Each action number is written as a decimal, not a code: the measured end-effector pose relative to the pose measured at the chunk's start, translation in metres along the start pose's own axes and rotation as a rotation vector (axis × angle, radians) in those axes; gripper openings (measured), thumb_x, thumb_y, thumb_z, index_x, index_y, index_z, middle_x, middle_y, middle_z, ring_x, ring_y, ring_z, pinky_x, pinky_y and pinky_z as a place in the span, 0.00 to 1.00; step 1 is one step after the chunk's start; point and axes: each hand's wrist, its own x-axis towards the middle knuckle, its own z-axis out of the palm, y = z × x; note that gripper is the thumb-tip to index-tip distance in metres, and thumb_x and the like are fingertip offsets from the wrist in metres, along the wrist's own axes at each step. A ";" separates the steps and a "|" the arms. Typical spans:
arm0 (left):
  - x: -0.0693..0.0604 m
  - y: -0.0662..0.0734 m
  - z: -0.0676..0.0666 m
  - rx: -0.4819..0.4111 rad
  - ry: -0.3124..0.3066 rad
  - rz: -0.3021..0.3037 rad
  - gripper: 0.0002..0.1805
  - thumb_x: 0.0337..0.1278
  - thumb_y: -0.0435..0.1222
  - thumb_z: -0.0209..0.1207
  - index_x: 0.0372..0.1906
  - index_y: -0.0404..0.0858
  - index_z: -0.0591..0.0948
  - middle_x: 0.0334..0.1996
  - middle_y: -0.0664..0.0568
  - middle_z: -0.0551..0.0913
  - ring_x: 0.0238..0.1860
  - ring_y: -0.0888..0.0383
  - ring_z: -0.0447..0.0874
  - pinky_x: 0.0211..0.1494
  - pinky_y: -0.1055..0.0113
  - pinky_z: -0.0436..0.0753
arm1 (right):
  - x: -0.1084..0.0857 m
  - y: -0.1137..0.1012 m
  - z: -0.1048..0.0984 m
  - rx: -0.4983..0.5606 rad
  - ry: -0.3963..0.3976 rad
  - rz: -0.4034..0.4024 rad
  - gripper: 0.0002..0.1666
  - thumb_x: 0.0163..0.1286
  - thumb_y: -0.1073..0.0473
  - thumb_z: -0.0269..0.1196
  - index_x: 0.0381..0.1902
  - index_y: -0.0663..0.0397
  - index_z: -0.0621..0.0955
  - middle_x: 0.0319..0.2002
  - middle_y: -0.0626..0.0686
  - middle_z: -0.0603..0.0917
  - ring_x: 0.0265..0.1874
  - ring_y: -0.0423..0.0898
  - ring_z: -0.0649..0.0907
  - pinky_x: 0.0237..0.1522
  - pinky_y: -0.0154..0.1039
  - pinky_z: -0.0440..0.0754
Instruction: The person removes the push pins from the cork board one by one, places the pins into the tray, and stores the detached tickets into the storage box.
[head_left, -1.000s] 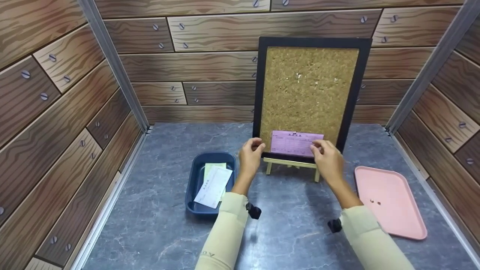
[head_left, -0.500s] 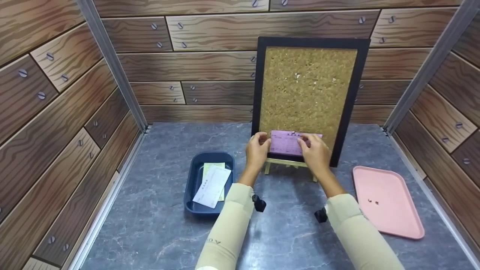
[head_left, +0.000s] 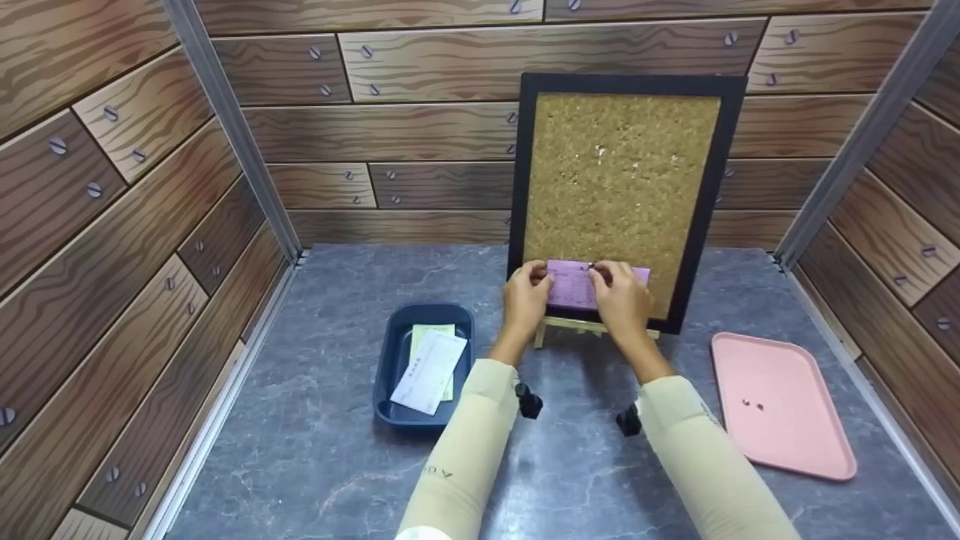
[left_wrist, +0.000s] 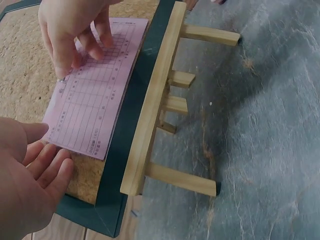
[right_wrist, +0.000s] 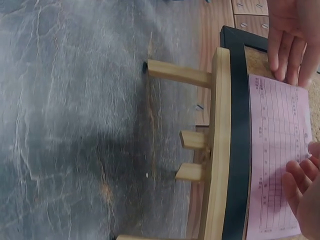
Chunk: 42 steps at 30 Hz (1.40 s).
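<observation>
A pink printed paper slip (head_left: pixel 571 289) lies flat against the lower part of a black-framed cork board (head_left: pixel 619 180). My left hand (head_left: pixel 525 301) is at the slip's left edge; in the left wrist view its thumb touches the corner and the other fingers extend loosely beside it. At the slip's top middle, my right hand (head_left: pixel 627 300) pinches a small metal thumbtack (left_wrist: pixel 61 79), its remaining fingers bent over the paper. The fingertips mostly cover the tack. A small wooden easel (left_wrist: pixel 155 95) supports the board.
To the left stands a dark blue tray (head_left: pixel 382 360) holding a white slip (head_left: pixel 429 371) and a yellow-green slip (head_left: pixel 448 390). A pink tray (head_left: pixel 795 442) on the right carries two small tacks (head_left: pixel 753 405). Wood-patterned walls enclose the grey marbled tabletop (head_left: pixel 300 465).
My right hand has shifted left from the slip's right side to the tack at its top middle. The left hand has moved right, up to the slip's left edge.
</observation>
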 end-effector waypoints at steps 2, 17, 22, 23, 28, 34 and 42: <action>0.000 0.001 0.002 -0.005 -0.001 -0.004 0.12 0.61 0.31 0.65 0.48 0.34 0.85 0.40 0.49 0.87 0.40 0.59 0.85 0.46 0.72 0.81 | 0.000 -0.001 0.001 0.008 0.013 -0.004 0.11 0.65 0.56 0.70 0.41 0.55 0.87 0.41 0.57 0.88 0.42 0.60 0.86 0.41 0.59 0.78; 0.008 -0.001 0.008 0.074 0.069 0.040 0.05 0.60 0.31 0.65 0.40 0.36 0.86 0.34 0.50 0.86 0.37 0.58 0.83 0.44 0.70 0.80 | 0.006 -0.007 0.006 -0.049 0.021 0.052 0.09 0.65 0.53 0.70 0.37 0.51 0.85 0.34 0.54 0.84 0.34 0.57 0.84 0.34 0.60 0.74; 0.008 -0.002 0.008 0.088 0.086 0.044 0.03 0.61 0.30 0.64 0.38 0.36 0.86 0.34 0.49 0.86 0.37 0.56 0.83 0.43 0.68 0.80 | 0.006 -0.006 0.007 -0.041 0.020 0.036 0.09 0.65 0.53 0.70 0.36 0.52 0.84 0.34 0.54 0.84 0.33 0.56 0.84 0.33 0.59 0.74; 0.008 -0.002 0.008 0.090 0.087 0.044 0.03 0.61 0.30 0.64 0.38 0.36 0.86 0.34 0.49 0.86 0.37 0.56 0.83 0.43 0.68 0.80 | 0.006 -0.006 0.007 -0.037 0.020 0.033 0.09 0.65 0.53 0.70 0.36 0.52 0.84 0.34 0.54 0.84 0.33 0.57 0.84 0.33 0.59 0.74; 0.008 -0.001 0.008 0.085 0.085 0.046 0.03 0.61 0.31 0.64 0.38 0.36 0.86 0.34 0.49 0.86 0.37 0.56 0.83 0.43 0.68 0.80 | 0.006 -0.004 0.006 -0.020 0.015 0.028 0.09 0.65 0.52 0.70 0.37 0.51 0.84 0.37 0.53 0.85 0.36 0.56 0.85 0.34 0.59 0.76; 0.007 0.000 0.007 0.071 0.089 0.061 0.03 0.60 0.31 0.65 0.37 0.36 0.86 0.34 0.49 0.87 0.37 0.56 0.84 0.43 0.68 0.81 | 0.006 -0.004 0.006 -0.012 0.005 0.030 0.10 0.65 0.52 0.70 0.39 0.51 0.84 0.38 0.53 0.85 0.37 0.56 0.85 0.35 0.60 0.76; 0.007 -0.001 0.006 0.043 0.068 0.024 0.03 0.61 0.31 0.64 0.37 0.37 0.87 0.34 0.50 0.89 0.36 0.58 0.84 0.43 0.68 0.80 | 0.007 -0.004 0.006 -0.035 -0.011 0.034 0.09 0.65 0.52 0.69 0.38 0.50 0.84 0.38 0.53 0.85 0.39 0.58 0.85 0.36 0.62 0.77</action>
